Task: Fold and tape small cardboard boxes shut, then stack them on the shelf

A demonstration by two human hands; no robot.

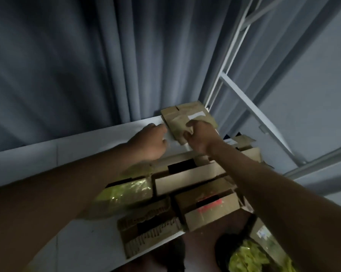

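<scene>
A small cardboard box (187,119) is set on the white shelf (87,140), gripped at its near edge by the right hand (200,137); the left hand (149,143), fingers curled, steadies its side, apparently for squaring against the stack.

1. I have 1 view, from my head, tilted forward and up along my outstretched arms.
2. It sits close over the white shelf (48,152), facing the grey curtain (77,55).

Two bare forearms; no sleeves, nothing worn.
</scene>
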